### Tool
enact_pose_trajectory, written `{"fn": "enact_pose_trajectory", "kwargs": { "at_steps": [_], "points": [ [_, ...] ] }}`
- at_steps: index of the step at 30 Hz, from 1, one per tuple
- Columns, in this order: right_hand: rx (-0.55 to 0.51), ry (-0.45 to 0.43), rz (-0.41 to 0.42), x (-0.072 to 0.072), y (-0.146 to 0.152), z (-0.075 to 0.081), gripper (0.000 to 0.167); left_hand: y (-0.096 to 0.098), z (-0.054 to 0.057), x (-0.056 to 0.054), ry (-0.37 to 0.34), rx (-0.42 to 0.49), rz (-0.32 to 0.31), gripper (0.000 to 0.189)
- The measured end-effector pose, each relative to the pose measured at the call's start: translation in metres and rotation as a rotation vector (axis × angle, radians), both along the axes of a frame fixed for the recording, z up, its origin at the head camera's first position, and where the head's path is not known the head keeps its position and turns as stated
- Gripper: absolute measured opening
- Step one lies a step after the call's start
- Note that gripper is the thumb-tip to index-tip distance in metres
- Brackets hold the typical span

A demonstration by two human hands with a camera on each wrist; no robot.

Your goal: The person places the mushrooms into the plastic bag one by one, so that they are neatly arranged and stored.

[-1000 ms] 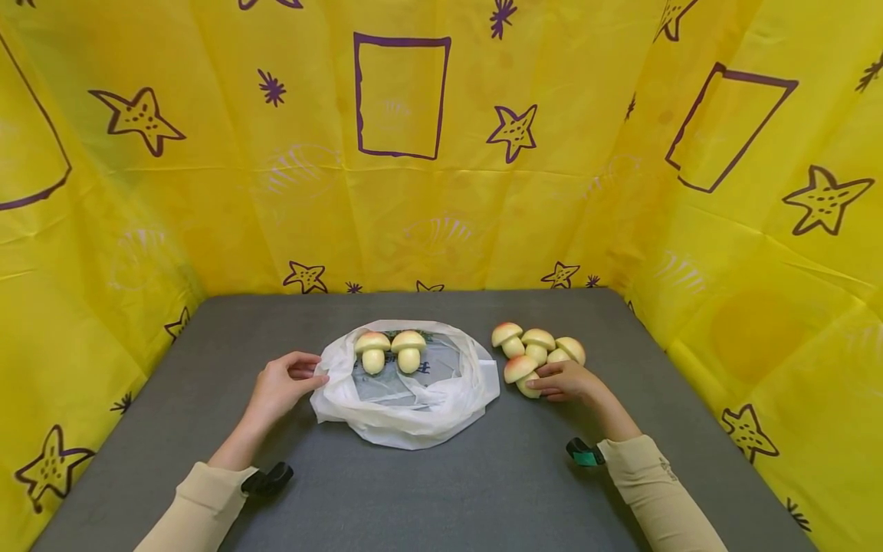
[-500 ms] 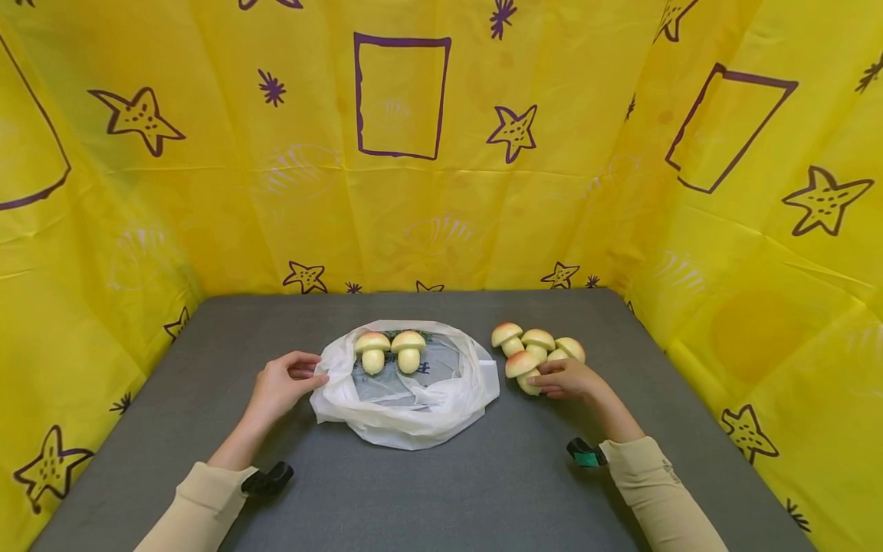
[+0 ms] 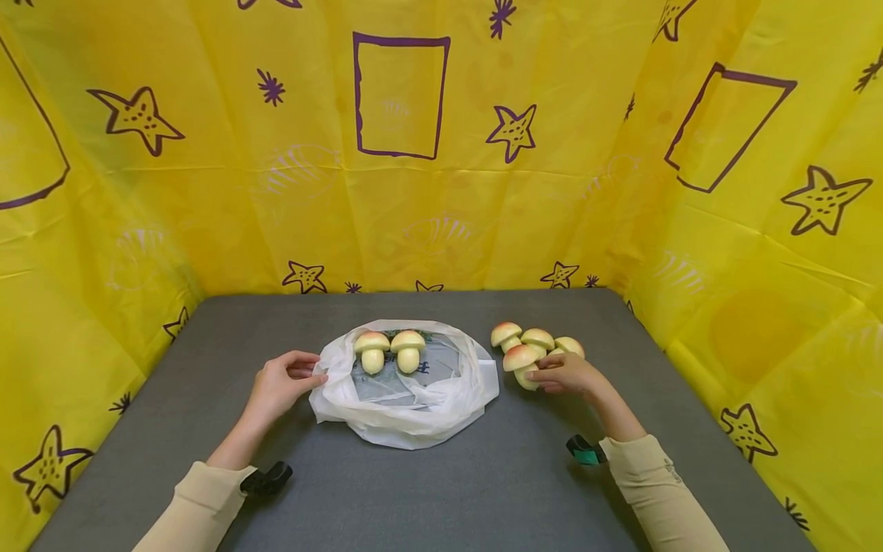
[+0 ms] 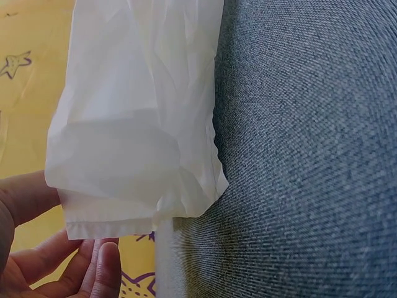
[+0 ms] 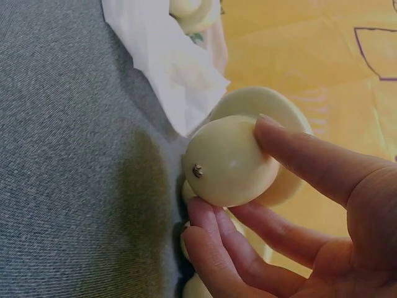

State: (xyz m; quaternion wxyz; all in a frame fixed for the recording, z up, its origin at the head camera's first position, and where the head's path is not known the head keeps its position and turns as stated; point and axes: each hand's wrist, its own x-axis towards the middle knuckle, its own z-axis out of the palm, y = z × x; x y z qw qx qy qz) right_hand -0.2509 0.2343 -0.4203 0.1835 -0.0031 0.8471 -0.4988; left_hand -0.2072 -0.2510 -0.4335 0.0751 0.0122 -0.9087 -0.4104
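Note:
In the head view a white plastic bag [image 3: 414, 437] lies with its mouth spread wide. Two toy mushrooms, a left one [image 3: 373, 353] and a right one [image 3: 408, 353], sit inside it. My left hand [image 3: 281, 386] holds the bag's left rim; in the left wrist view its fingertips are partly hidden behind the white plastic [image 4: 136, 136]. Right of the bag, my right hand [image 3: 569, 373] pinches a mushroom [image 3: 520, 360] by its stem, cap tilted up. The right wrist view shows thumb and fingers around the stem's round end [image 5: 226, 164], with a shadow on the table beside it.
Behind the held mushroom lie more mushrooms: one at the left [image 3: 506, 333], one in the middle [image 3: 538, 338] and one at the right [image 3: 569, 346], partly covered by the right hand. Yellow patterned cloth [image 3: 441, 215] walls the grey table [image 3: 428, 506] at the back and sides.
My right hand has raised its mushroom slightly, away from me and a little to the left. The left hand and the bag stay in place.

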Motion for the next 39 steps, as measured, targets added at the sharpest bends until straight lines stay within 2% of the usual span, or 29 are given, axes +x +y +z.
{"fn": "enact_pose_trajectory", "kwargs": {
  "at_steps": [15, 27, 34, 39],
  "points": [
    [-0.016, 0.028, 0.034, -0.001, -0.009, 0.014, 0.050, 0.001, 0.002, 0.000, -0.005, 0.003, 0.006, 0.043],
    [-0.043, 0.002, 0.020, -0.007, -0.021, 0.021, 0.057, 0.001, 0.001, 0.001, -0.015, 0.006, 0.008, 0.044],
    [-0.036, -0.018, -0.005, -0.011, -0.028, 0.028, 0.047, 0.001, 0.001, 0.001, -0.019, 0.011, 0.007, 0.043],
    [-0.051, -0.026, 0.012, -0.015, -0.033, 0.033, 0.045, 0.001, 0.001, 0.000, -0.018, 0.010, 0.005, 0.043]
  ]
}}
